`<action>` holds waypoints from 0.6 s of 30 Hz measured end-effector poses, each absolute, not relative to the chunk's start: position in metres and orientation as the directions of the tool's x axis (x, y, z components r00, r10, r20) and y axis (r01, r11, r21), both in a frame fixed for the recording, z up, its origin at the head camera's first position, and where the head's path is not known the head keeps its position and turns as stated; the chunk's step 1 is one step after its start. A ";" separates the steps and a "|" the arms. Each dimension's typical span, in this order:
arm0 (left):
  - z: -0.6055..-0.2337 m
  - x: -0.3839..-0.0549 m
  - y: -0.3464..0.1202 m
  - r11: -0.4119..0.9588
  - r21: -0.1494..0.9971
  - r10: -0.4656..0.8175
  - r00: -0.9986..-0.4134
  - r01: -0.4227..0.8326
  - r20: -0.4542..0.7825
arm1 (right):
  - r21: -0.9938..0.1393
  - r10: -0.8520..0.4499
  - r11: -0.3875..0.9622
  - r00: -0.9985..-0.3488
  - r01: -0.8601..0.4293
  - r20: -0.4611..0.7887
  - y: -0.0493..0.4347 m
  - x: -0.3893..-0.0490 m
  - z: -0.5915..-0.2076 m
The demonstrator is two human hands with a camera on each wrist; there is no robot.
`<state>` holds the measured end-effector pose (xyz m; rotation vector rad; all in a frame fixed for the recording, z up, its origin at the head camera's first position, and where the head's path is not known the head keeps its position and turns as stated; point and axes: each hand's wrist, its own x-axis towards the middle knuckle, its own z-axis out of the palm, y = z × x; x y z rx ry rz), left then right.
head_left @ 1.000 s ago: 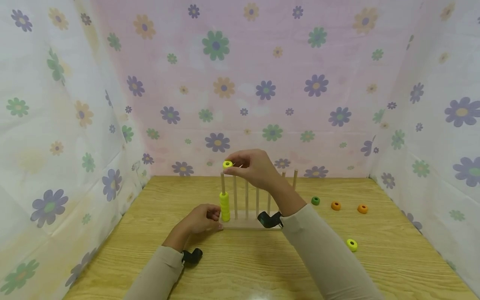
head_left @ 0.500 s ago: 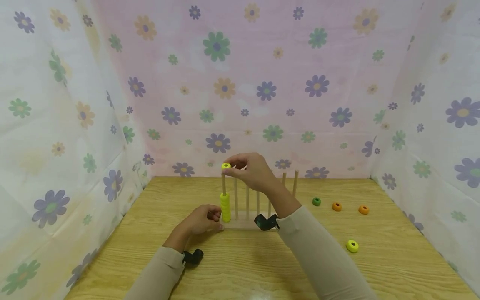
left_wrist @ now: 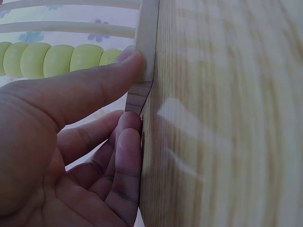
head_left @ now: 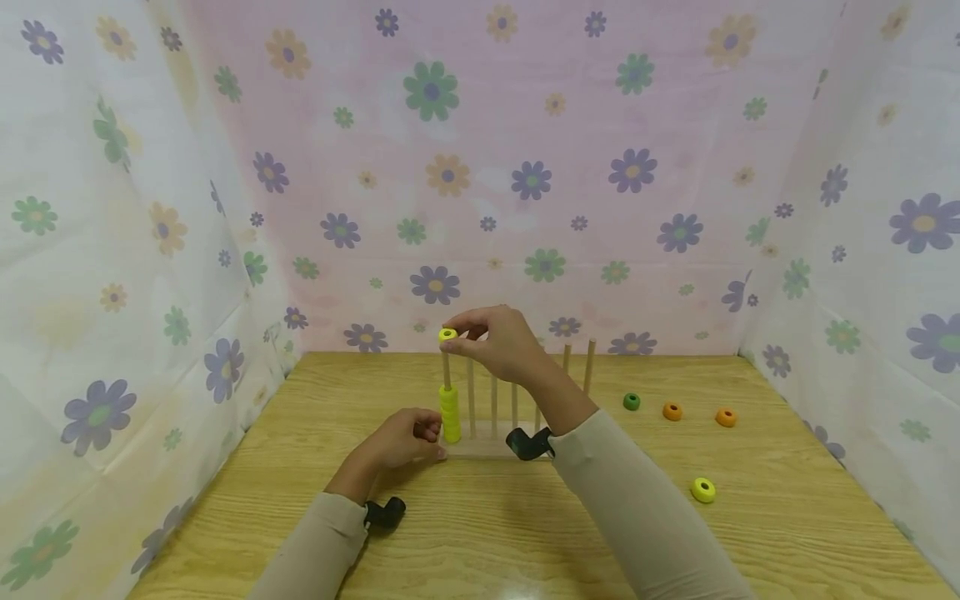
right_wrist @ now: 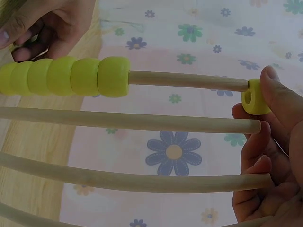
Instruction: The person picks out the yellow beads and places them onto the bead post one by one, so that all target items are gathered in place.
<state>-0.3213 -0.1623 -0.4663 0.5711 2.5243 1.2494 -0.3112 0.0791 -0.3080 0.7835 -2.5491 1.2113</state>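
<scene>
A wooden peg rack with a flat base (head_left: 480,451) stands upright on the table. Several yellow beads (head_left: 450,415) are stacked on its leftmost peg (right_wrist: 189,80), whose upper part is bare. My right hand (head_left: 504,343) pinches another yellow bead (right_wrist: 258,98) between thumb and fingers at that peg's tip. In the right wrist view the bead's hole shows just below the peg's end, so the bead is beside the tip, not around it. My left hand (head_left: 401,437) holds the left end of the base, thumb on the front and fingers curled at the end face.
On the table to the right lie a green bead (head_left: 632,402), two orange beads (head_left: 672,412) and a loose yellow bead (head_left: 703,490). The other pegs (right_wrist: 132,120) rise bare close beside my right fingers. Flowered cloth walls (head_left: 480,200) close the table in at back and sides.
My right hand has moved slightly left and down with the yellow bead, from right of the leftmost peg's tip to right at it. The left hand stays on the base.
</scene>
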 end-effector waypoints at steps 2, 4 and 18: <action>-0.467 -0.322 -0.162 0.550 0.802 0.462 -0.885 0.234 -0.059 | -0.655 -0.369 0.526 -0.839 -0.543 0.400 0.078 -0.311 -0.308; -0.467 -0.323 -0.162 0.546 0.803 0.467 -0.882 0.239 -0.056 | -0.654 -0.363 0.535 -0.845 -0.534 0.393 0.077 -0.310 -0.307; -0.466 -0.322 -0.162 0.540 0.807 0.473 -0.879 0.239 -0.056 | -0.650 -0.377 0.564 -0.859 -0.509 0.346 0.074 -0.307 -0.304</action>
